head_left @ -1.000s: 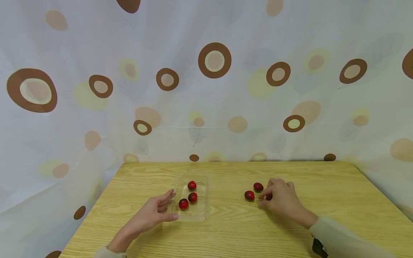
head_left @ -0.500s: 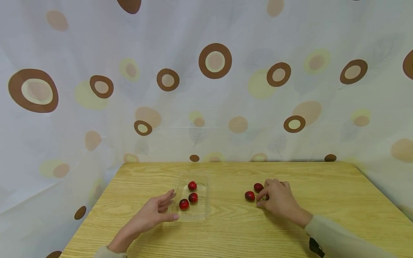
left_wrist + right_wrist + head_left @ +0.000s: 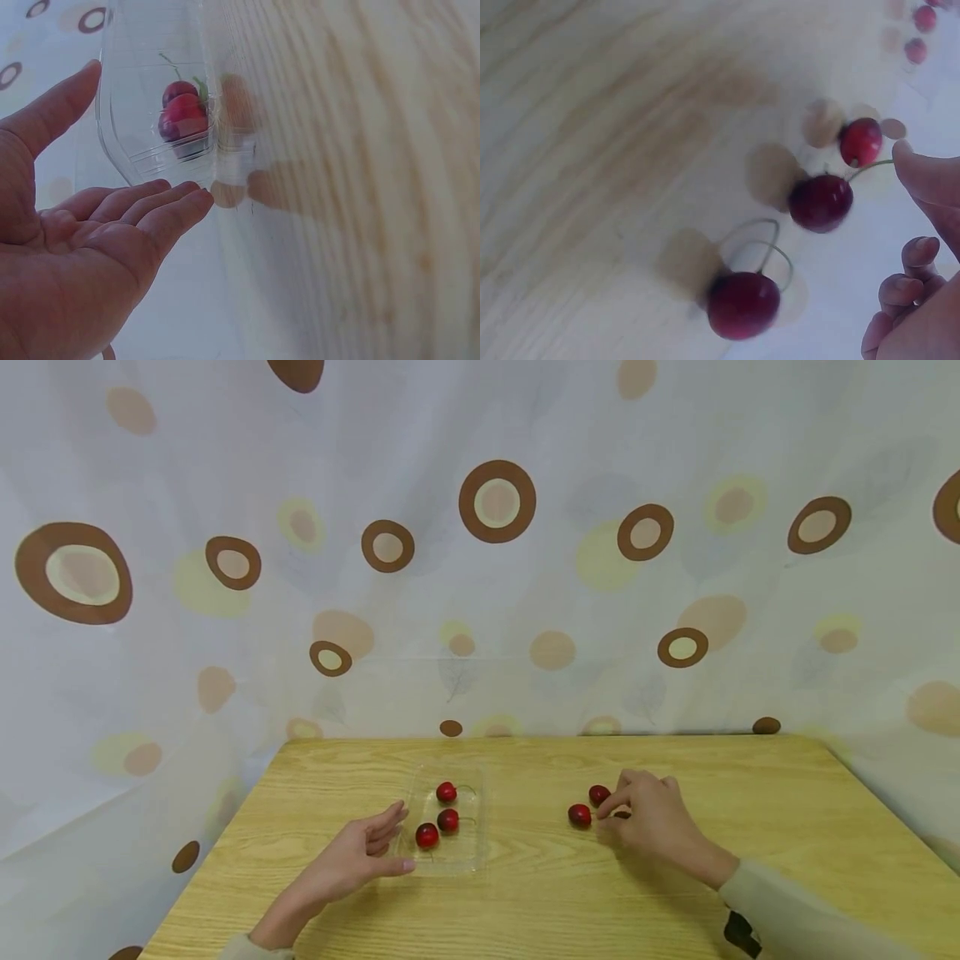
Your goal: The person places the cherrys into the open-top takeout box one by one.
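Note:
Straight and spread, my left hand (image 3: 345, 860) touches the near left side of a clear plastic box (image 3: 480, 852); in the left wrist view its thumb tip meets the rim. The box holds three red cherries, one a dark-topped cherry (image 3: 427, 835) close to my thumb. My right hand (image 3: 656, 818) is over the loose cherries, pinching the thin green stem of a dark cherry (image 3: 821, 202). In the head view that cherry is mostly hidden by my fingers. A red cherry (image 3: 580, 815) and another cherry (image 3: 599, 794) are just left of my fingertips.
A light wood table (image 3: 525, 902) carries everything. Behind it hangs a pale curtain (image 3: 480, 593) patterned with brown and yellow ovals, which also closes off both sides. The right wrist carries a dark device (image 3: 741, 933) below the sleeve.
My right hand has shifted slightly left and back again, its thumb and finger drawing together at the stem. My left hand and the box have stayed put.

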`<action>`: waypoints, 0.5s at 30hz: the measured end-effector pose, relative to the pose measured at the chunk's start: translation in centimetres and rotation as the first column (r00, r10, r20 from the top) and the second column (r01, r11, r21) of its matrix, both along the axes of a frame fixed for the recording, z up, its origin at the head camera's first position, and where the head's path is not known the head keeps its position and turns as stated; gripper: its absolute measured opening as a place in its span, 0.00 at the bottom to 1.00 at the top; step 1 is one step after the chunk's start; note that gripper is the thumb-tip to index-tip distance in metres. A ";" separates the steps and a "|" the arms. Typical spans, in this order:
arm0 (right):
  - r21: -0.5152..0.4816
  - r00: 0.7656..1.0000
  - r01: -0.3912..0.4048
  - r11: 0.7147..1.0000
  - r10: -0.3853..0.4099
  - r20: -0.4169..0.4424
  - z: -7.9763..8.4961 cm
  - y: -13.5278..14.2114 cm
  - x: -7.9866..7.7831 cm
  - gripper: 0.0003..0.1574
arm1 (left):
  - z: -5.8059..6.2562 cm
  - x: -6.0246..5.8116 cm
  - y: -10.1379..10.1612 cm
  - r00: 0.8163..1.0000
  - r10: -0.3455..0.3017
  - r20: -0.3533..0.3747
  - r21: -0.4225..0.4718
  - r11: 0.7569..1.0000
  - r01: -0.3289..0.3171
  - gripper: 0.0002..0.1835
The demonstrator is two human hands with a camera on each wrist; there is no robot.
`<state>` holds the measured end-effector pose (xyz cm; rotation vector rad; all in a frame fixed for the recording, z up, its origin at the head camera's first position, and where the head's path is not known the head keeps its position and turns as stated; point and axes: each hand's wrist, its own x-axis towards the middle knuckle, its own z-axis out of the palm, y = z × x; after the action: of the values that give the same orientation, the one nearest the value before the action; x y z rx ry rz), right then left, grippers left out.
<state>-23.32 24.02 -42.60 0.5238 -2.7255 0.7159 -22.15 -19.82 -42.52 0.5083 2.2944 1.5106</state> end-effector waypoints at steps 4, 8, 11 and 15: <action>-0.044 1.000 0.005 0.999 -0.004 0.023 0.9 0.4 0.3 0.05 | 0.0 0.0 0.0 1.000 0.004 0.004 0.000 1.000 -0.004 0.49; -0.132 0.988 0.033 0.991 -0.012 0.153 1.7 1.4 0.7 0.03 | -0.1 0.0 0.1 1.000 0.003 0.003 0.002 1.000 -0.003 0.49; -0.166 0.977 0.059 0.984 -0.023 0.211 1.7 2.6 1.0 0.05 | -0.1 -0.1 0.1 1.000 0.000 0.002 0.006 1.000 0.000 0.49; -0.132 0.976 0.075 0.988 -0.045 0.213 1.2 3.9 1.4 0.04 | -0.1 -0.1 0.1 1.000 -0.002 0.001 0.007 1.000 0.002 0.49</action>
<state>-21.97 27.94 -41.36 0.3499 -2.8398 0.9890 -22.29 -19.70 -42.64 0.5116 2.2881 1.5175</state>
